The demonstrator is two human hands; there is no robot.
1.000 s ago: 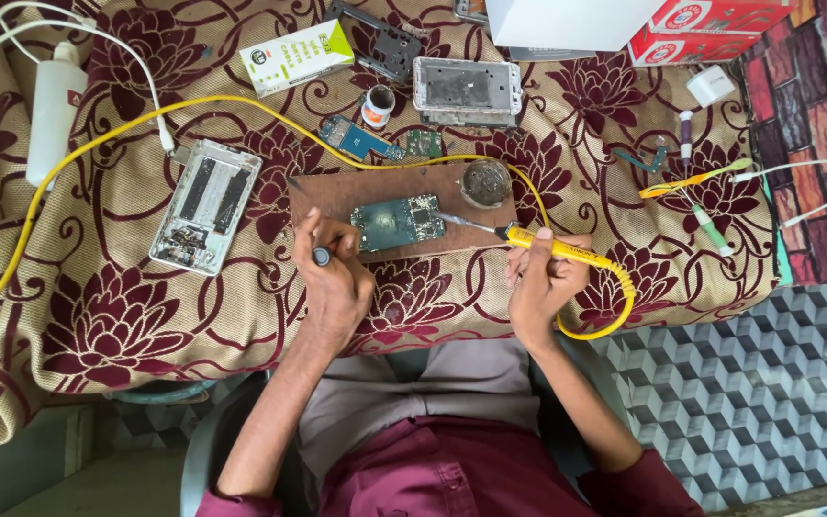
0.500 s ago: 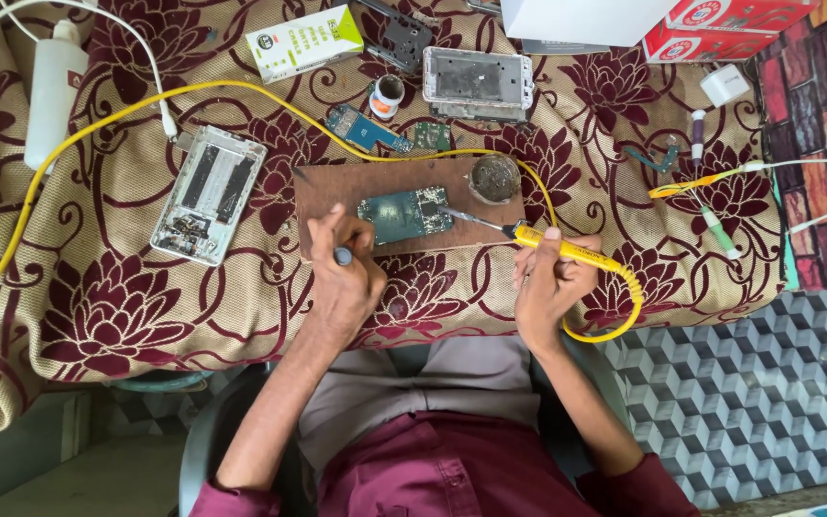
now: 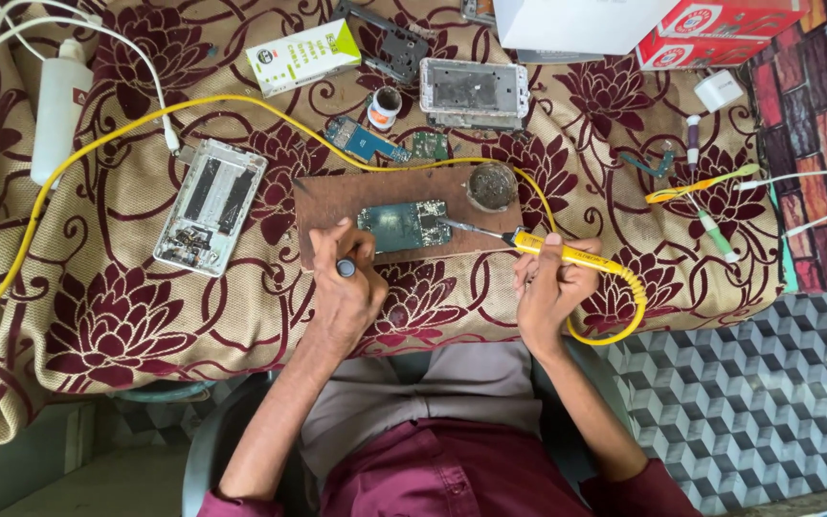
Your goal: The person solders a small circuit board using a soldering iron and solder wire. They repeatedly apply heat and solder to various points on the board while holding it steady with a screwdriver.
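Observation:
A green circuit board (image 3: 403,225) lies on a brown wooden board (image 3: 346,196) on the flowered cloth. My right hand (image 3: 547,287) grips a yellow soldering iron (image 3: 567,254); its metal tip rests at the circuit board's right edge. My left hand (image 3: 346,282) sits just left of the circuit board, fingers closed around a small dark-tipped tool (image 3: 346,268). A round tin of dark paste (image 3: 491,186) stands on the wooden board's far right corner.
An opened phone body (image 3: 211,206) lies to the left, a phone frame (image 3: 474,94) and small blue boards (image 3: 368,141) farther back. The yellow cord (image 3: 98,144) loops across the table. Boxes (image 3: 720,24), a white bottle (image 3: 57,110), tweezers and pens (image 3: 701,182) surround the work area.
The view has shifted slightly, so everything sits lower in the frame. My left hand has drawn a little closer to the circuit board; the iron's tip stays on the board's right edge.

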